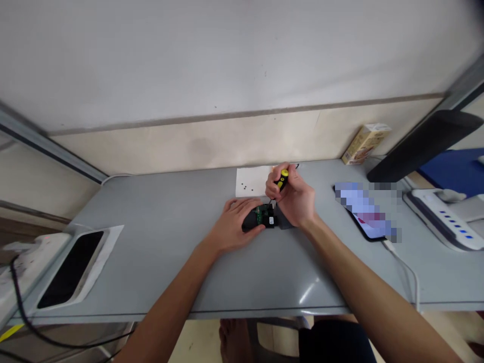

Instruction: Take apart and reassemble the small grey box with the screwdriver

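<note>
My left hand (238, 224) is wrapped over a small black device (249, 220) on the grey table, holding it down. The device is opened up, with a green circuit board (259, 214) showing between my hands. In my right hand (297, 196) is a black and yellow screwdriver (282, 180), its thin shaft slanting down to the far edge of the board. Whether the tip sits in a screw is too small to tell. A dark flat piece (284, 220) lies partly under my right hand. Just behind, a white sheet of paper (249, 177) bears several tiny dark bits, perhaps screws.
A phone (365, 212) with a lit screen and white cable (410, 272) lies to the right, before a power strip (446, 219). A carton (365, 143) stands at the back right beside a black upright object (419, 146). At left lie a dark-screened phone (71, 267) and another power strip (41, 262).
</note>
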### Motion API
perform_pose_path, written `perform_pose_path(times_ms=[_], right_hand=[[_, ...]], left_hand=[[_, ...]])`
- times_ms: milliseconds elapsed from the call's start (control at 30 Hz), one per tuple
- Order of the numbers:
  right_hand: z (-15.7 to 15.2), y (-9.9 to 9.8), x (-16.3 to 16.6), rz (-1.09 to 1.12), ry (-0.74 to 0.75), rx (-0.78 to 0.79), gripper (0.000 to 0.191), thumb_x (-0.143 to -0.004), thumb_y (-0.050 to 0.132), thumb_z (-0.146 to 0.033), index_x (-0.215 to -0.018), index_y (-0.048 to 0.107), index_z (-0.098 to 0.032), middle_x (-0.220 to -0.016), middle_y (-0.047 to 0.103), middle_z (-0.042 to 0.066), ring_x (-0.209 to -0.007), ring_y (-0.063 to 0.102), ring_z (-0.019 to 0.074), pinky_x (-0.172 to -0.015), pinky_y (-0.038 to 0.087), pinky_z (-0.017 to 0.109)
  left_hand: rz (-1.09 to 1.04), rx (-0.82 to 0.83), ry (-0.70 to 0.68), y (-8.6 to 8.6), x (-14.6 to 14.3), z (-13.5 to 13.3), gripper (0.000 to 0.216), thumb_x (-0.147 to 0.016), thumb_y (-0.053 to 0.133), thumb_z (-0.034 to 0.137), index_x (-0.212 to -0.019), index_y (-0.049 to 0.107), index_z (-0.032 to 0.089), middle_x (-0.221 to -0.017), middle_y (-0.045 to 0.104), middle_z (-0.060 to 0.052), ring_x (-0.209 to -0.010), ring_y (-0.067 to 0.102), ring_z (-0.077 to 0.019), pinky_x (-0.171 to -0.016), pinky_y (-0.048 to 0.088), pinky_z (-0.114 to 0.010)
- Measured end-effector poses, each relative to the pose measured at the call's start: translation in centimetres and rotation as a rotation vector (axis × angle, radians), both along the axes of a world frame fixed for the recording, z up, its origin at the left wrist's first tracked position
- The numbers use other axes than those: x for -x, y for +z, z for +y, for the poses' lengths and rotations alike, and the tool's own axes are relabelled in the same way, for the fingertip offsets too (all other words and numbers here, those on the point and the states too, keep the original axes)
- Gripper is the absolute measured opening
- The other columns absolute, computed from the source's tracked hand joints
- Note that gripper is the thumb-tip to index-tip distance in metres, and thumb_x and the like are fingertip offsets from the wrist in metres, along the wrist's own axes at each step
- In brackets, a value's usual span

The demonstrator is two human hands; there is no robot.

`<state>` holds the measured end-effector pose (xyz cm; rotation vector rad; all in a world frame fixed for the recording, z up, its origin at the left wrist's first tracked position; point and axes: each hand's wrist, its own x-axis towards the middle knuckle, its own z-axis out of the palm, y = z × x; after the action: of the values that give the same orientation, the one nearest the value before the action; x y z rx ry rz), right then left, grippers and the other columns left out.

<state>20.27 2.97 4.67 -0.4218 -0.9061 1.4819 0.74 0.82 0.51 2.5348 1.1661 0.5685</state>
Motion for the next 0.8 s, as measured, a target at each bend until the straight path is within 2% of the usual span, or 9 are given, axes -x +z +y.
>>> perform_pose_path(times_ms=[233,333,400,500,600,700,800], right_hand=[[-0.1,0.2,-0.1,-0.075,-0.034,0.032,0.040,-0.100,0.049,-0.057,-0.079,0.054,-0.024,-0.070,0.039,-0.001,-0.057,0.033,0.0131,-0.056,0.036,0.029],[-0.1,0.1,0.0,-0.056,-0.028,0.027,0.039,-0.101,0.048,-0.055,-0.079,0.054,-0.023,-0.071,0.039,-0.001,-0.058,0.035,0.0129,-0.057,0.037,0.028],[-0.1,0.1,0.0,-0.038,-0.008,0.022,0.038,-0.101,0.049,-0.054,-0.080,0.055,-0.023,-0.071,0.038,-0.001,-0.059,0.037,0.0127,-0.057,0.037,0.028],[-0.1,0.1,0.0,-0.052,-0.007,0.025,0.039,-0.100,0.050,-0.056,-0.080,0.055,-0.023,-0.070,0.037,-0.001,-0.058,0.036,0.0128,-0.055,0.036,0.027],[-0.1,0.1,0.0,-0.074,-0.033,0.023,0.041,-0.100,0.048,-0.058,-0.079,0.054,-0.024,-0.068,0.037,-0.001,-0.057,0.035,0.0131,-0.055,0.037,0.028],[-0.3,0.2,0.1,-0.086,-0.024,0.023,0.040,-0.099,0.050,-0.058,-0.078,0.054,-0.024,-0.069,0.037,-0.001,-0.058,0.035,0.0135,-0.056,0.037,0.028],[-0.4,0.2,0.1,-0.084,0.000,0.019,0.040,-0.100,0.050,-0.056,-0.078,0.055,-0.023,-0.070,0.037,-0.001,-0.059,0.034,0.0136,-0.055,0.035,0.028]], left_hand=[[-0.080,0.022,0.175,-0.5,1.0,0.3,0.063,-0.093,0.067,0.046,-0.147,0.043,0.028,-0.148,0.055,-0.007,-0.137,0.049,-0.0283,-0.116,0.035,-0.047],[-0.064,0.059,0.167,-0.6,1.4,0.5,0.075,-0.088,0.072,0.057,-0.149,0.041,0.028,-0.150,0.053,-0.008,-0.139,0.047,-0.0303,-0.117,0.036,-0.047],[-0.006,0.033,0.111,-0.4,1.6,0.6,0.086,-0.084,0.073,0.064,-0.153,0.037,0.028,-0.155,0.048,-0.010,-0.144,0.043,-0.0323,-0.121,0.030,-0.050],[0.093,-0.059,0.062,-0.1,2.0,0.5,0.100,-0.082,0.069,0.072,-0.161,0.025,0.028,-0.164,0.035,-0.012,-0.153,0.029,-0.0349,-0.127,0.013,-0.054],[0.140,-0.087,0.068,0.0,2.5,0.2,0.101,-0.085,0.064,0.073,-0.163,0.018,0.029,-0.168,0.029,-0.011,-0.156,0.024,-0.0339,-0.128,0.009,-0.054],[0.144,-0.070,0.071,-0.2,2.8,-0.1,0.094,-0.089,0.063,0.069,-0.163,0.019,0.030,-0.166,0.033,-0.009,-0.155,0.027,-0.0323,-0.128,0.012,-0.053],[0.113,-0.065,0.093,-0.5,2.9,-0.2,0.090,-0.087,0.068,0.065,-0.159,0.029,0.029,-0.158,0.044,-0.009,-0.149,0.034,-0.0323,-0.125,0.022,-0.051]])
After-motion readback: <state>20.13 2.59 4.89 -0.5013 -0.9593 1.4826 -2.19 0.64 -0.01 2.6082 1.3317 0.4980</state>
